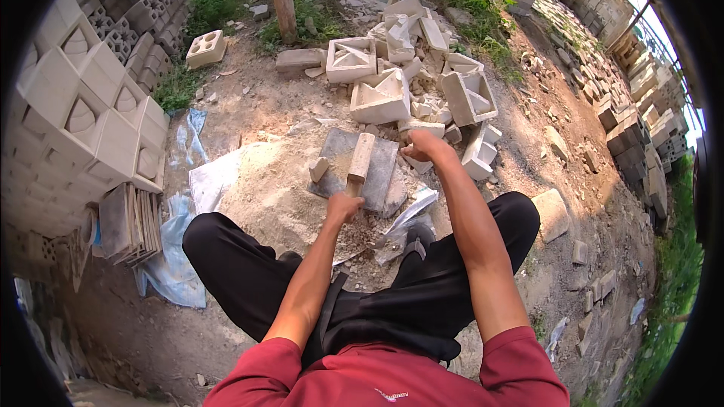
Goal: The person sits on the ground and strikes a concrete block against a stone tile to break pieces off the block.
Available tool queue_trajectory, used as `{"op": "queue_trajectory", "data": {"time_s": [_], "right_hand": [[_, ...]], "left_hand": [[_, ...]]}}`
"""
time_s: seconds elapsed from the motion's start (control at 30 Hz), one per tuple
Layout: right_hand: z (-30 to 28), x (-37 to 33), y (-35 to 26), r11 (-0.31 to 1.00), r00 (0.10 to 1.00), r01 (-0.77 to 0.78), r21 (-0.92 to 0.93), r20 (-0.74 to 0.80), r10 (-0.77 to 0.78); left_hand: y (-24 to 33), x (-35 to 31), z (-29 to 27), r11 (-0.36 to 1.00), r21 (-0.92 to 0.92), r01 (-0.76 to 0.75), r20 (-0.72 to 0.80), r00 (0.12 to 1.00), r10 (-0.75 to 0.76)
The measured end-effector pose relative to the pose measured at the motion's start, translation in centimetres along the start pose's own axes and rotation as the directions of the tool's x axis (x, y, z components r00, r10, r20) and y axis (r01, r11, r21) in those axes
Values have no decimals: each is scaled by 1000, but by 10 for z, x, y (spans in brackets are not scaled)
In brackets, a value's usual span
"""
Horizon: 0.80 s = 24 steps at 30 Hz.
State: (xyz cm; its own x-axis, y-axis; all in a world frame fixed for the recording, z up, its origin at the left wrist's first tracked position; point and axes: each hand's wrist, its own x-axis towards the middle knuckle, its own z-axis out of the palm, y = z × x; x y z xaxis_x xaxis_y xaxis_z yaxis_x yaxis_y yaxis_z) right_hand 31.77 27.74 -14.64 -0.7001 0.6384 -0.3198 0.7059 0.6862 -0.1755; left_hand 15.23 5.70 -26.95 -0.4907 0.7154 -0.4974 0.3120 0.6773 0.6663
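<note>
A long, narrow, pale block (362, 157) with a speckled top lies lengthwise over a flat dark grey board (386, 162). My left hand (345, 207) is closed round its near end. A small broken chunk (319, 169) sits on the board, left of that block. Beyond the board's right side, my right hand (426, 146) has its fingers curled in, just below a flat pale fragment (421, 127). Whatever those fingers hold, if anything, is hidden. Sandy pale powder (275, 181) is heaped left of the board.
Broken, hollow concrete blocks (379, 96) pile up beyond the board. Pale moulded blocks (98, 105) form a tall stack at left, with thin boards (132, 222) by its foot. A wooden post (283, 0) stands at the back. Crumpled clear plastic (411, 215) lies between my knees.
</note>
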Motion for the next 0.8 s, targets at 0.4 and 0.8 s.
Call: {"op": "queue_trajectory", "data": {"time_s": [0.4,0.8], "right_hand": [[-4,0,-14,999,1000,-18,31,-13,19],[1,3,-19,1000,999,-6,-24,31,7]], "left_hand": [[-7,7,-25,999,-36,25,-149,988,-31],[-3,2,-25,999,-1,-34,-222,974,33]]}}
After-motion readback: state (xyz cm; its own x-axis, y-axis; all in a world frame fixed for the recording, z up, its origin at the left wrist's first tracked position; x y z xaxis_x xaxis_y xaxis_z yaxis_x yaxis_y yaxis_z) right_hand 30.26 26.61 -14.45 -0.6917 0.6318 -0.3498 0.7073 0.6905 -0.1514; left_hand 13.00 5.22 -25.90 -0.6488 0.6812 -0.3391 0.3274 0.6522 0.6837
